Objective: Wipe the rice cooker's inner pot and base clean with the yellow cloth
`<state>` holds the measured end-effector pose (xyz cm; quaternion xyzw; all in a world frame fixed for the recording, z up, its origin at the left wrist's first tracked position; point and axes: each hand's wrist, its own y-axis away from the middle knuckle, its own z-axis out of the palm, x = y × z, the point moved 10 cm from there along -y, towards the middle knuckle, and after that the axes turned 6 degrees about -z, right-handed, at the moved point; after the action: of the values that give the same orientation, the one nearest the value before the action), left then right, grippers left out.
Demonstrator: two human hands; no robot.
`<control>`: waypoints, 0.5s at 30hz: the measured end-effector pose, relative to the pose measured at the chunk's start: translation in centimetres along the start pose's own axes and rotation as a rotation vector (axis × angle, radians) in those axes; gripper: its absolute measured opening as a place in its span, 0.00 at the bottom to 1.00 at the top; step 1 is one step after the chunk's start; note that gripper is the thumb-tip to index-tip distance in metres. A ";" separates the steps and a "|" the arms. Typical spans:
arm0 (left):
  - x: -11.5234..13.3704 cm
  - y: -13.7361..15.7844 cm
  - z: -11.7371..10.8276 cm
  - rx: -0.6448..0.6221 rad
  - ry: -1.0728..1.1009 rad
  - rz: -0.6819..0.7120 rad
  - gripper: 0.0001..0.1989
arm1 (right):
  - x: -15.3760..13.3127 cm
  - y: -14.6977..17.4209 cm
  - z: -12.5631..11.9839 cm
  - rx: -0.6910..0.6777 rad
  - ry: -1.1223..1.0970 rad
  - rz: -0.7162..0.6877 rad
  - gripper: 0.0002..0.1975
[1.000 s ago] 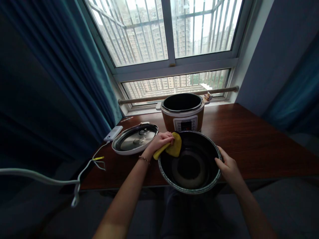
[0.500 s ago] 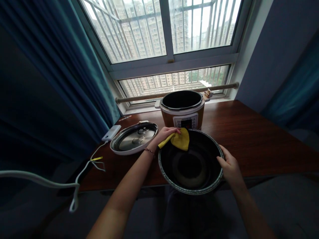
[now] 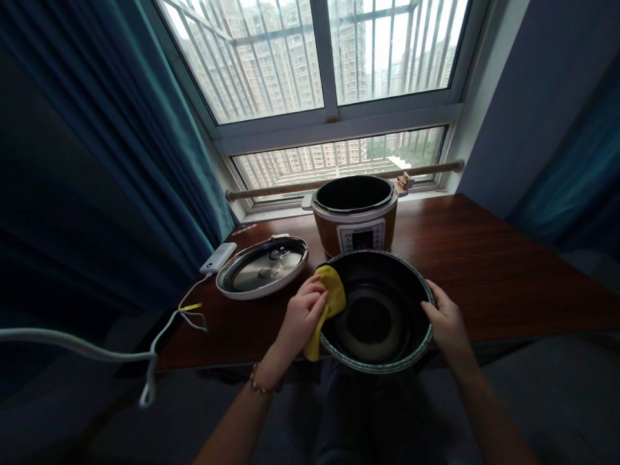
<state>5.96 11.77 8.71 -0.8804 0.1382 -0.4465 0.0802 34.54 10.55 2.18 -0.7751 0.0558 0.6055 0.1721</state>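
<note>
A round black inner pot (image 3: 382,352) is tilted toward me at the table's front edge, its dark inside showing. My right hand (image 3: 446,318) grips its right rim, thumb over the inner side. On the left rim, my left hand (image 3: 304,314) is closed on a yellow cloth (image 3: 331,289), which laps over the rim into the pot and hangs down outside. Behind the pot stands a brown and white electric cooker (image 3: 329,229) with its top uncovered and a control panel facing me. Its round lid (image 3: 261,268) lies underside up to the left.
The brown wooden table (image 3: 489,258) stretches away to the right. A white power strip (image 3: 217,258) with a white cable (image 3: 181,303) lies on the left side. Blue curtains (image 3: 121,129) hang at the left, and a barred window (image 3: 334,64) rises behind the cooker.
My left hand has slid with the yellow cloth from the pot's far left rim toward me, down along its left side. My right hand keeps its grip on the right rim.
</note>
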 end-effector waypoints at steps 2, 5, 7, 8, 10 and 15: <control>1.5 2.0 0.3 0.053 -0.133 0.017 0.15 | 0.2 0.0 0.0 0.003 0.003 0.002 0.26; 4.3 4.5 1.6 0.120 -0.333 0.063 0.16 | 0.3 -0.1 -0.1 0.005 0.015 -0.002 0.26; 6.1 5.8 2.9 0.153 -0.460 0.097 0.16 | 0.4 -0.1 -0.2 0.014 0.017 -0.001 0.26; 6.9 6.3 3.7 0.155 -0.509 0.109 0.15 | 0.5 -0.1 -0.2 0.018 0.016 0.003 0.26; 8.1 6.9 5.5 0.124 -0.572 0.110 0.14 | 0.5 -0.1 -0.2 0.019 0.007 0.011 0.26; 10.4 7.0 10.4 -0.117 -0.565 0.140 0.12 | 0.3 0.0 -0.3 0.044 0.004 -0.022 0.26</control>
<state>18.97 2.08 8.70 -0.9612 0.1963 -0.1685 0.0952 34.89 10.49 1.98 -0.7730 0.0613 0.6004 0.1956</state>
